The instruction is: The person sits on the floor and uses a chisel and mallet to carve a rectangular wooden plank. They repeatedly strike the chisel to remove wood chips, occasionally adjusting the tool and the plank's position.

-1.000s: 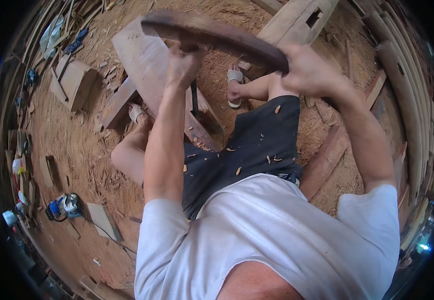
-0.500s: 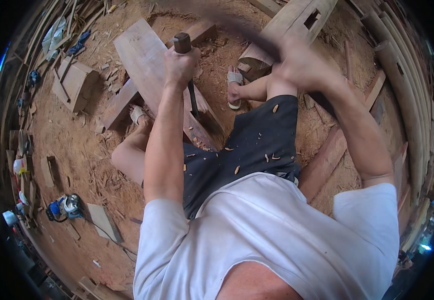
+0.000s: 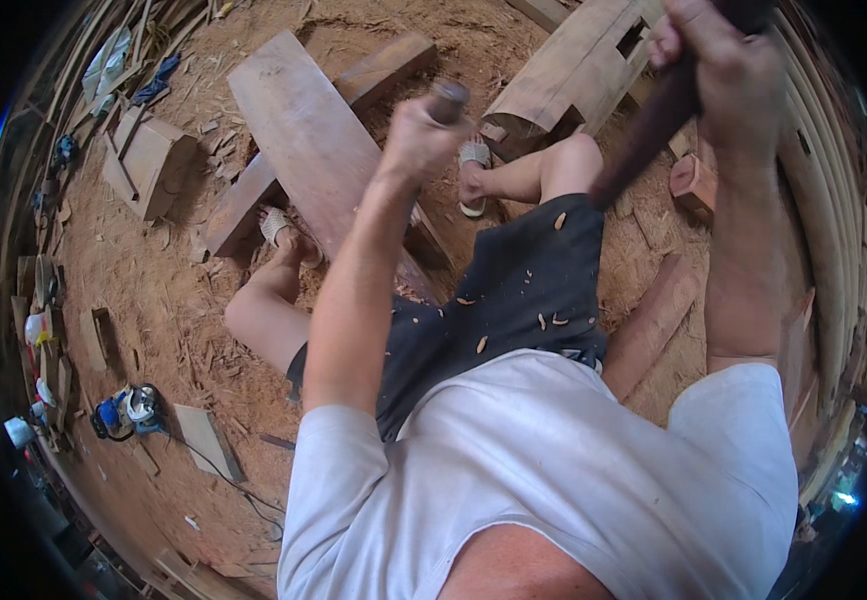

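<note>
Seated person in a white short-sleeved shirt (image 3: 554, 480) and dark shorts (image 3: 514, 300) flecked with wood chips, filling the lower centre of the frame. Long reddish-brown wooden plank (image 3: 304, 150) running from the upper left toward the centre, lying across a shorter timber and passing between the person's legs on the sawdust-covered ground (image 3: 154, 300). Pale hollowed timber beam (image 3: 574, 70) at upper centre-right. Right hand (image 3: 724, 60), at the upper right, clenched around a dark brown wooden mallet (image 3: 654, 120), whose length slants down toward the knee. Left hand (image 3: 419, 135), at upper centre above the plank, closed in a fist around the round-ended wooden handle of a chisel (image 3: 449, 98); the blade is hidden behind the hand and forearm. Blue and white power tool (image 3: 124, 412) at the lower left, well apart from both hands.
</note>
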`<state>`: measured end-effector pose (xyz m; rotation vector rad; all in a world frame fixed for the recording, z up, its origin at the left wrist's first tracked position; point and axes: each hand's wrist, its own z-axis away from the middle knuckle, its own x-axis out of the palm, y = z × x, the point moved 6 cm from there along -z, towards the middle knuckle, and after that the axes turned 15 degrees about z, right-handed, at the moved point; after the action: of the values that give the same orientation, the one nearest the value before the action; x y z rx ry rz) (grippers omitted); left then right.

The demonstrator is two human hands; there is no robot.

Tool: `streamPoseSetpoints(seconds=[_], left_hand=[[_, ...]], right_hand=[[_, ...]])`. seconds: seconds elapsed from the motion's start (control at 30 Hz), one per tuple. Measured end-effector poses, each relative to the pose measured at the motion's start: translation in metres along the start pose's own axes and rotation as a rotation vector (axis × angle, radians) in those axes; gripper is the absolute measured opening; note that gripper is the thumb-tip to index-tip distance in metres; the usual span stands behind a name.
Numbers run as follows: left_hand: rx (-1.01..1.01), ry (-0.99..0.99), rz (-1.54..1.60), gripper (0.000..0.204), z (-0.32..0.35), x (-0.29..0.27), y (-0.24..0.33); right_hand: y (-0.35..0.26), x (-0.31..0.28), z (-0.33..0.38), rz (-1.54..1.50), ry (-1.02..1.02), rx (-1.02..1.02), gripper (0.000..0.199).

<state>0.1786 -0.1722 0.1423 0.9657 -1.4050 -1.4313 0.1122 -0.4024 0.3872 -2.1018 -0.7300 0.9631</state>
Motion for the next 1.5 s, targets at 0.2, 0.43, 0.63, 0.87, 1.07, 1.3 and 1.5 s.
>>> streamPoseSetpoints(seconds=[0.2,0.43,0.63,0.87,1.07,1.3,1.5], left_hand=[[0.129,0.185,0.068,0.01,0.013,-0.032,0.011],[0.173,0.152,-0.102,0.012,0.032,-0.016,0.01],[0.199,0.253,-0.14,0.012,0.003,-0.027,-0.009],[0.184,0.175,-0.152,0.012,0.009,0.0,-0.008],[0.119,0.233,-0.117,0.014,0.003,-0.036,-0.015],[0.322,0.223,-0.139,0.012,0.007,-0.009,0.004],[-0.03,0.124,0.026,0.013,0.001,-0.013,-0.019]], right_hand=[[0.084,0.044,0.095,0.411,-0.982,0.18,0.04],[0.039,0.016,0.047,0.34,-0.414,-0.042,0.029],[0.041,0.036,0.058,0.649,-0.601,-0.127,0.038],[0.055,0.031,0.106,0.507,-0.655,-0.145,0.04],[0.01,-0.011,0.039,0.409,-0.203,-0.307,0.004],[0.088,0.043,0.105,0.528,-0.866,0.039,0.047],[0.066,-0.003,0.071,0.24,-0.406,0.035,0.028]])
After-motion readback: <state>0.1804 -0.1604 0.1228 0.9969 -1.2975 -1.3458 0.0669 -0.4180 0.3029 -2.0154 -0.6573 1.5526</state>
